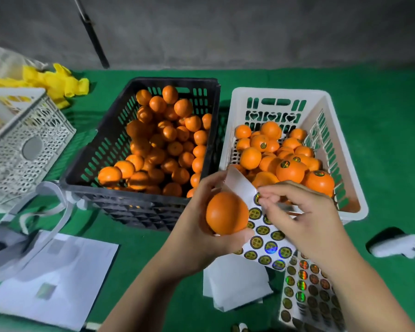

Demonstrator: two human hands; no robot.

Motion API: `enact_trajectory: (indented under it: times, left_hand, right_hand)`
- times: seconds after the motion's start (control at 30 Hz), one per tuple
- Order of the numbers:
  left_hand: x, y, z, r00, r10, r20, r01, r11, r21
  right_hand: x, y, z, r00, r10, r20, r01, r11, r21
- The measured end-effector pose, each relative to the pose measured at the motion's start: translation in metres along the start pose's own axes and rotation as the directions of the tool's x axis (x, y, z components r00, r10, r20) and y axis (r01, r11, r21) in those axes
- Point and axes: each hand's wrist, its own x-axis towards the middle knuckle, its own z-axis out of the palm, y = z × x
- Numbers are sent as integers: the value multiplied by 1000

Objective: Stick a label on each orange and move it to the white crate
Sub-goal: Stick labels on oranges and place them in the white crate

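My left hand (197,226) holds a bare orange (227,213) together with a curled sheet of round gold labels (265,245), in front of the two crates. My right hand (302,212) pinches at a label near the top edge of that sheet, fingers closed on it. The black crate (139,207) on the left is full of unlabelled oranges. The white crate (350,207) on the right holds several oranges, some showing labels on top.
A second label sheet (309,295) and blank backing sheets (235,283) lie on the green cloth below my hands. White papers (58,279) and a grey device lie at left. A white lattice basket (22,144), yellow material (62,85) and a white object (395,245) border the area.
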Motion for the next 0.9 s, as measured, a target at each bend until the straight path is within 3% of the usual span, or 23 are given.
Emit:
enact_trajectory:
  times: [0.13,0.27,0.47,0.8,0.9]
  left_hand:
    - [-2,6,5,999,37,28,-37,999,6]
    - [-3,12,7,996,60,62,-62,998,24]
    - [-4,15,11,991,110,77,-112,993,31]
    - [-1,17,13,986,142,87,-146,989,36]
    - [1,17,10,988,130,87,-133,991,28]
  right_hand:
    - [-3,0,-9,994,-6,109,9,1000,-22]
    - [-2,-4,-12,996,-13,87,12,1000,6]
    - [-3,-3,-17,994,-87,73,98,981,-167]
    - [-5,-9,-14,989,43,144,-59,992,109]
    - [-7,-7,-15,988,112,109,-131,975,178]
